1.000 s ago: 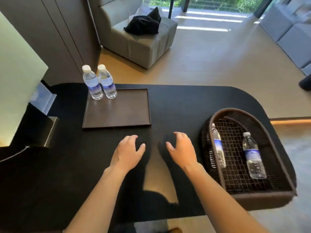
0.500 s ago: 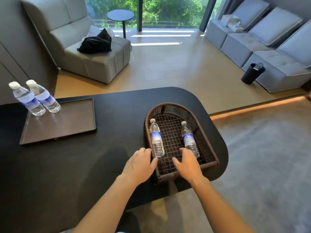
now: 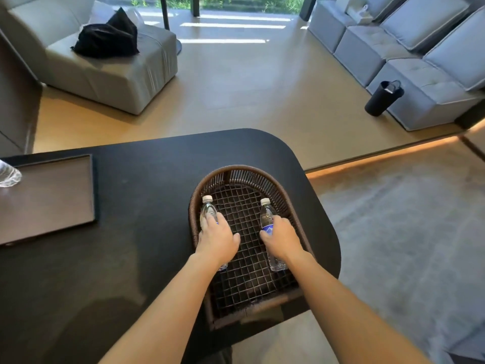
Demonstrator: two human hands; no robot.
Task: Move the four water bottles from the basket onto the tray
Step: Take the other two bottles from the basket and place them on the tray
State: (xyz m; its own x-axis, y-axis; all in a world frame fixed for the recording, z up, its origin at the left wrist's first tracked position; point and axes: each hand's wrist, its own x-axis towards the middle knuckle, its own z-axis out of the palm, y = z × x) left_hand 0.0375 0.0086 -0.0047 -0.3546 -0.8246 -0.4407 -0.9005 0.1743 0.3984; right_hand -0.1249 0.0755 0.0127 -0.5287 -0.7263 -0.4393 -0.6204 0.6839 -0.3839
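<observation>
A brown woven basket [image 3: 282,191] sits near the right end of the black table [image 3: 147,185]. Two clear water bottles with white caps and blue labels lie in it. My left hand [image 3: 217,239] lies over the left bottle [image 3: 208,210], fingers wrapped on its body. My right hand [image 3: 282,239] covers the right bottle [image 3: 266,219] the same way. Both bottles rest on the basket floor. The brown tray [image 3: 52,195] is at the far left, with part of one bottle [image 3: 8,176] showing at the frame edge.
The table's rounded right edge is close beside the basket. Beyond it are a wooden floor, a grey armchair [image 3: 110,67] with a black bag, a grey sofa [image 3: 420,53] and a black cylinder [image 3: 383,98] on the floor.
Both hands moved from the table middle rightwards into the basket and closed onto the two bottles. The view swung right, leaving the tray at the left edge.
</observation>
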